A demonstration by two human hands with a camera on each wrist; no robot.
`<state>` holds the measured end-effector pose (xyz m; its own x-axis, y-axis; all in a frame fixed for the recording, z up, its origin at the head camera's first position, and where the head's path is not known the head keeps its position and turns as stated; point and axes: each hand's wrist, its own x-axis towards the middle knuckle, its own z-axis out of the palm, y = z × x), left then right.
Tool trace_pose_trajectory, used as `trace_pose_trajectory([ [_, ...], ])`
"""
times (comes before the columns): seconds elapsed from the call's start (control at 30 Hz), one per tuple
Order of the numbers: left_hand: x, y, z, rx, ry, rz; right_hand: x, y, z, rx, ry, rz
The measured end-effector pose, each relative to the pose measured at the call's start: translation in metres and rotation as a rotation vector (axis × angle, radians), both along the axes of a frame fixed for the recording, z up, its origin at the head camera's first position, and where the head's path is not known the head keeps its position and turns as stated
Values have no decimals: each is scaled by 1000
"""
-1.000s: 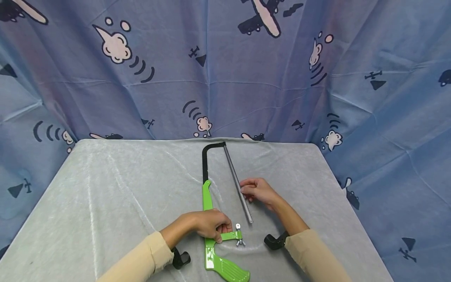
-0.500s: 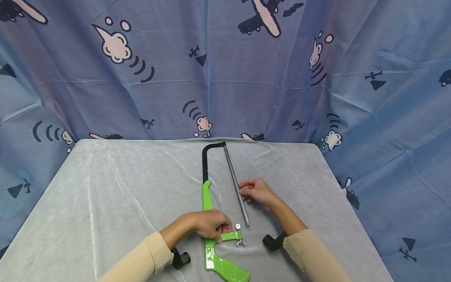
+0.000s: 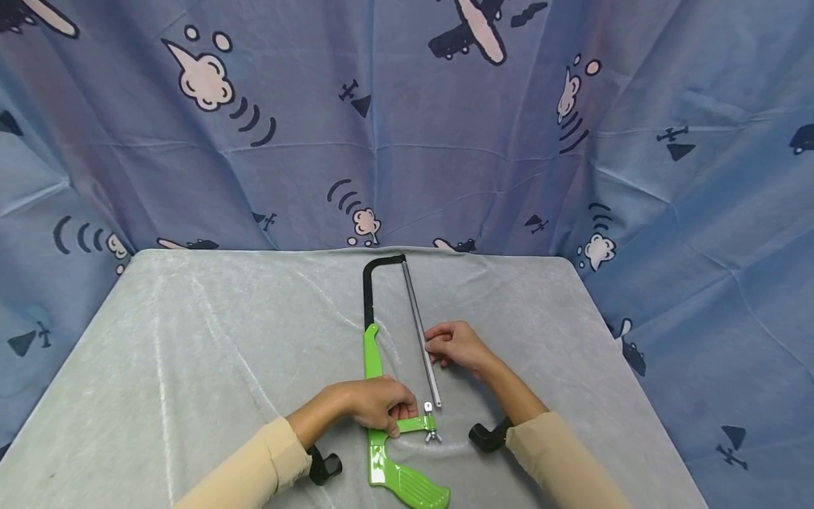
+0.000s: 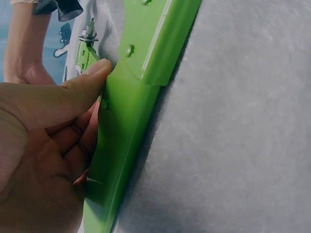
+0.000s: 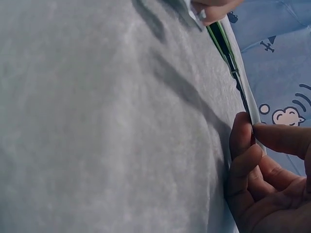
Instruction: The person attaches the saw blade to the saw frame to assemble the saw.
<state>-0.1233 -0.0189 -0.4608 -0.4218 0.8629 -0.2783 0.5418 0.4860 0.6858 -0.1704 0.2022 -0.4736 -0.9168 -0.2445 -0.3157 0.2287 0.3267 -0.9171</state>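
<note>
A hacksaw frame (image 3: 372,357), green with a black front bow, lies on the table. My left hand (image 3: 378,401) holds it at the short lower arm, the thumb pressing the green metal in the left wrist view. Between thumb and fingers of my right hand (image 3: 459,345) is the middle of a thin silver hacksaw blade (image 3: 413,305). The blade's far end meets the tip of the black bow. Its near end lies just above the blade holder (image 3: 429,408), which carries a wing nut (image 3: 433,437). Whether the near end touches the holder, I cannot tell.
Grey-white cloth covers the table (image 3: 210,339). Behind it hangs a blue printed curtain (image 3: 407,141). The saw's green handle (image 3: 416,484) points toward the near edge. Black wrist mounts (image 3: 490,437) stick out inward from both sleeves.
My right hand has moved left, swinging the blade's near end from right of the holder to just above it. The far end stays at the bow tip. My left hand keeps its hold.
</note>
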Motion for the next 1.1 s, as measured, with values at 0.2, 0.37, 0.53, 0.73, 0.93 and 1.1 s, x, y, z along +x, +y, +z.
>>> trace_pose_trajectory([
  [0.2,0,0,1,1,-2,0,0,-4,0,-4,-12,4],
  [0.37,0,0,1,-3,-6,5,0,-8,0,6,5,7],
  [0.53,0,0,0,0,-9,2,2,-10,1,13,17,14],
  [0.73,0,0,0,12,-3,-9,1,-11,-1,23,26,27],
  [0.93,1,0,1,13,-3,-9,3,-13,7,25,26,42],
  [1.1,1,0,1,8,1,-1,0,-11,-4,23,39,37],
])
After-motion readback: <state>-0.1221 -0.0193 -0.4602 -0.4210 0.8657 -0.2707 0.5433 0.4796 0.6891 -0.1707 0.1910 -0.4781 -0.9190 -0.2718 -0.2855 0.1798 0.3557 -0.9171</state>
